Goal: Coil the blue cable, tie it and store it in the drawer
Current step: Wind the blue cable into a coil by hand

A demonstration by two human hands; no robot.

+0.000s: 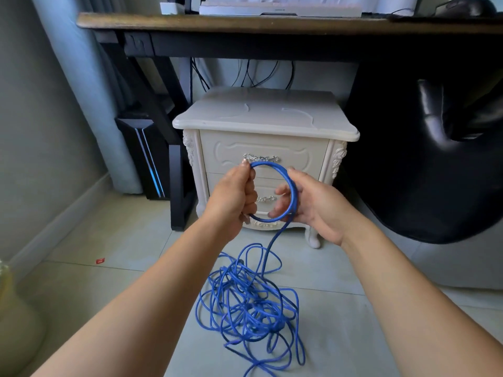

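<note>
The thin blue rubber-sheathed cable is in two parts: a small round coil of a few turns held up between my hands, and a loose tangled heap on the pale tiled floor. The coil stands upright with its open face turned toward me. My left hand has its fingers curled round the coil's left side. My right hand holds the right side and bottom, with the fingers passed through the loop and the thumb lying over its top.

What the next turn depends on, I think, is where the free run leaves the coil. It drops from the lower right edge, just beside my right hand, and goes almost straight down into the heap. The heap lies below the hands and nearer to me, between my forearms. So the right hand is the nearer one to draw up slack, while the left pins the turns.

Very little is wound yet, and most of the length is on the floor. The strands cross each other a lot, so it could snag as it lifts.

Straight behind the coil is the cream carved nightstand. Its upper drawer is closed, and the drawer's silver handle shows just above the coil. Above that is the dark wooden table.
</note>
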